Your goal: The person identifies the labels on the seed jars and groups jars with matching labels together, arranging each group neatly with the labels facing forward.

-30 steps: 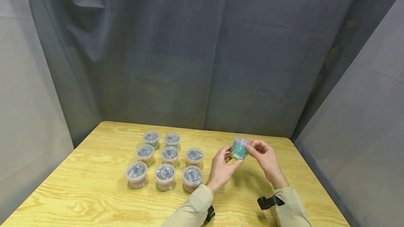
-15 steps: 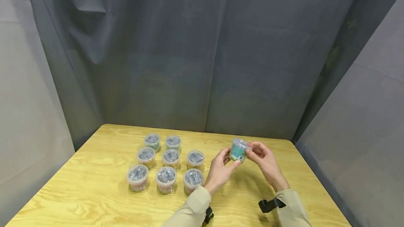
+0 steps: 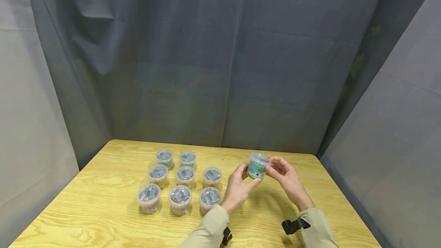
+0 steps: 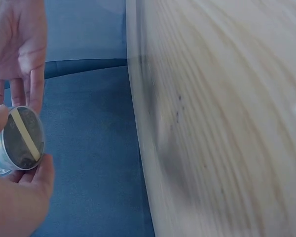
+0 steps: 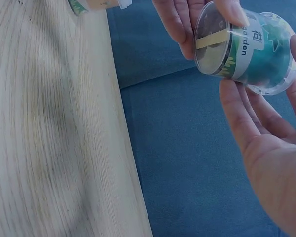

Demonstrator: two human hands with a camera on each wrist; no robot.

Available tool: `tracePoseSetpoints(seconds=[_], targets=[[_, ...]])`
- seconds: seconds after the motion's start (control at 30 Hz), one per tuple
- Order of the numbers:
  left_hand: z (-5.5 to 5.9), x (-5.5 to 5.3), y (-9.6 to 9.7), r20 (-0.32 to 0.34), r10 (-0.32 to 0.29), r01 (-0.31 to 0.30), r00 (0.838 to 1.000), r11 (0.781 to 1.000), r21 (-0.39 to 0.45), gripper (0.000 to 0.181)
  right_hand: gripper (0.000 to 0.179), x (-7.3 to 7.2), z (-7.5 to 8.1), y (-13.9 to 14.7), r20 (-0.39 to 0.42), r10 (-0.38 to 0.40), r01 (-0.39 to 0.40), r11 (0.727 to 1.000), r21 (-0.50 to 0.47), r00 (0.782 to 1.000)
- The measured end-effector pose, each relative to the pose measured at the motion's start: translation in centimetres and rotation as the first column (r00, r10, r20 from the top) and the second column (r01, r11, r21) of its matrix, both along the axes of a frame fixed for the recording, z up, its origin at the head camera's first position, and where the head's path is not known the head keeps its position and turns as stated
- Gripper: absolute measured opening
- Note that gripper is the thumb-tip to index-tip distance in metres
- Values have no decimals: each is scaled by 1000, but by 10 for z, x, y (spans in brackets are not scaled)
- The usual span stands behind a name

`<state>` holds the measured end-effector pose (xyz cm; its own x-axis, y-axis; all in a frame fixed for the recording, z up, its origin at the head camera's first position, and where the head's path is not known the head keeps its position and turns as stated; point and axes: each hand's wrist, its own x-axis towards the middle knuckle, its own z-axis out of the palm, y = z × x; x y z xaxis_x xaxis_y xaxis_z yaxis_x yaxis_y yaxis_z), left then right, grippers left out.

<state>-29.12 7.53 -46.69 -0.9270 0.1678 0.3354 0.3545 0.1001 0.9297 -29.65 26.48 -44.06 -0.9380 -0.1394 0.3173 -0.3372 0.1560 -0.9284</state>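
Observation:
Above the table's right half, both hands hold a clear lidded plastic cup (image 3: 256,168) with a teal and green label. My left hand (image 3: 237,188) grips it low, thumb and fingers around the base end. At the lid's right side, my right hand (image 3: 289,181) pinches the rim between thumb and fingers. The cup (image 5: 256,49) shows the printed word "garden" in the right wrist view. Dark filling and a pale flat stick show through the base of the cup (image 4: 23,137) in the left wrist view.
Several similar lidded cups (image 3: 180,198) stand in rows left of the hands, some with orange, pinkish or green labels. They rest on a wood-grain table (image 3: 103,202). A dark grey curtain (image 3: 172,68) hangs behind it, with pale panels (image 3: 389,125) at the sides.
The held cup has turned, so its label shows a different side with a small barcode-like patch. Both hands stay on it and have shifted slightly left. The standing cups keep their arrangement.

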Motion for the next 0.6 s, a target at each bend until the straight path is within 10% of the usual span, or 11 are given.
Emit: tracePoseSetpoints(seconds=[0.6], targets=[[0,-2,-6,-40,-6,1,999,993,-114,52,35,-2,0,-2,14,1,-3,993,115,1000]])
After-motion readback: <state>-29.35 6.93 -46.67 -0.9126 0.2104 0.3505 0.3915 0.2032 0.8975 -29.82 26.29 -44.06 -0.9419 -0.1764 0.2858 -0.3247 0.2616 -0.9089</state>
